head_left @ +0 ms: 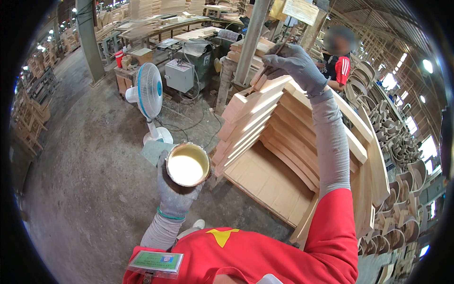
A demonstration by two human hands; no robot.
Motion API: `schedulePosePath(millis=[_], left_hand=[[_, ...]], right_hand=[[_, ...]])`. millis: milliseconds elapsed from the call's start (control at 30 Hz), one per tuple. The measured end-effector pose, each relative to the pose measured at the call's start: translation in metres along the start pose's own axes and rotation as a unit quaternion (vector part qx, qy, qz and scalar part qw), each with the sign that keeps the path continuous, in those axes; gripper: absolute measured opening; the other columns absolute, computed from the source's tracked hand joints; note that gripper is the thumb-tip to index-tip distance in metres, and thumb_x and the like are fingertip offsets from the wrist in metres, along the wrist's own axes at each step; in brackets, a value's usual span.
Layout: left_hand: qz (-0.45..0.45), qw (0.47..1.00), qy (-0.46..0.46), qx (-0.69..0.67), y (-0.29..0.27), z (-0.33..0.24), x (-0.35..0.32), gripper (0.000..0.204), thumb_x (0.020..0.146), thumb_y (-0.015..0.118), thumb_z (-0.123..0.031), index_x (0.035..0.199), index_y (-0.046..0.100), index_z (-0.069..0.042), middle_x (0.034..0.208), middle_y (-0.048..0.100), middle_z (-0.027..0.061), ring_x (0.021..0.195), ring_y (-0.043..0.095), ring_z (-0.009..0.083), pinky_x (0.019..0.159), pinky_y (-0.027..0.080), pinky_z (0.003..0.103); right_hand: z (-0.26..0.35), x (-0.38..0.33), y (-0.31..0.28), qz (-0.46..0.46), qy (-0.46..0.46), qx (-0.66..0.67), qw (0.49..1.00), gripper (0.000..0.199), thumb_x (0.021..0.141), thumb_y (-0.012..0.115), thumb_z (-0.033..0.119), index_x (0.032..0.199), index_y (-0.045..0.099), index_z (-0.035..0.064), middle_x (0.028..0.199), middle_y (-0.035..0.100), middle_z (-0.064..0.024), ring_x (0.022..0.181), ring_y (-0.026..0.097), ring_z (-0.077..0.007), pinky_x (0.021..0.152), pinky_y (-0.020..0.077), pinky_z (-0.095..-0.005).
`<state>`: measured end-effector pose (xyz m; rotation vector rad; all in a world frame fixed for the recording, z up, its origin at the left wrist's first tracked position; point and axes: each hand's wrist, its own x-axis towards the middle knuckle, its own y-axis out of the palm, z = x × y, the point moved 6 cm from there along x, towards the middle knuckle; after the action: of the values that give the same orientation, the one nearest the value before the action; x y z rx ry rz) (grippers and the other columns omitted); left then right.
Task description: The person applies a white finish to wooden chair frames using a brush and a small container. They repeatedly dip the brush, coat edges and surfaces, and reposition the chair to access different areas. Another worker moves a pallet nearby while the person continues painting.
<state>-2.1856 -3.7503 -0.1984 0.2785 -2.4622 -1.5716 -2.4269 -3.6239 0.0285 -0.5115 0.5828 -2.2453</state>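
Observation:
My left hand, in a grey glove, is closed round a round can of creamy white liquid. The can is held upright beside the near left corner of a stack of curved wooden pieces. Raised over the far end of that stack is my right hand, also gloved in grey. Its fingers pinch a thin brown stick that slants down toward the wood. Whether the stick's lower end touches the wood I cannot tell.
The stack rests on a wooden board. A standing fan is on the concrete floor to the left, near loose cables. A grey electrical box stands farther back. Another person is beyond the stack, near several curved wooden parts.

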Motion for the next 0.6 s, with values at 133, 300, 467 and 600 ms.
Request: schedulePosePath(millis=[133, 300, 467, 600], left_hand=[[0.015, 1.0, -0.002, 0.009, 0.004, 0.003, 0.0, 0.043, 0.093, 0.034, -0.038, 0.125, 0.044, -0.011, 0.123, 0.049, 0.008, 0.112, 0.049, 0.0288, 0.089, 0.045, 0.052], [-0.06, 0.996, -0.037, -0.059, 0.033, 0.011, -0.003, 0.039, 0.092, 0.044, -0.028, 0.125, 0.039, -0.007, 0.114, 0.05, 0.0131, 0.096, 0.057, 0.0308, 0.074, 0.052, 0.048], [-0.011, 0.985, -0.15, -0.079, 0.049, 0.036, -0.003, 0.036, 0.093, 0.044, -0.023, 0.125, 0.038, -0.008, 0.12, 0.047, 0.0113, 0.109, 0.052, 0.0267, 0.087, 0.05, 0.046], [0.045, 0.98, -0.179, 0.07, 0.063, 0.058, -0.003, 0.038, 0.091, 0.049, -0.016, 0.126, 0.037, -0.008, 0.123, 0.045, 0.0127, 0.109, 0.052, 0.0268, 0.085, 0.051, 0.044]], right_hand=[[0.0, -0.019, -0.024, -0.043, -0.034, -0.025, 0.998, 0.033, 0.085, 0.06, 0.019, 0.104, 0.055, -0.0084, 0.093, 0.062, -0.0138, 0.08, 0.064, -0.02, 0.074, 0.0546, -0.028], [0.034, -0.072, -0.02, -0.15, -0.102, 0.075, 0.981, 0.023, 0.084, 0.06, 0.009, 0.099, 0.056, -0.008, 0.087, 0.064, -0.0143, 0.079, 0.065, -0.019, 0.07, 0.0556, -0.0278], [0.044, -0.147, 0.031, -0.173, -0.067, 0.037, 0.982, 0.012, 0.08, 0.063, 0.005, 0.086, 0.057, -0.0045, 0.079, 0.064, -0.0116, 0.07, 0.064, -0.0161, 0.062, 0.0536, -0.025], [0.03, -0.186, 0.069, -0.145, -0.104, 0.006, 0.984, 0.019, 0.071, 0.075, 0.006, 0.078, 0.058, -0.0003, 0.074, 0.063, -0.0082, 0.065, 0.06, -0.0118, 0.058, 0.0495, -0.0251]])
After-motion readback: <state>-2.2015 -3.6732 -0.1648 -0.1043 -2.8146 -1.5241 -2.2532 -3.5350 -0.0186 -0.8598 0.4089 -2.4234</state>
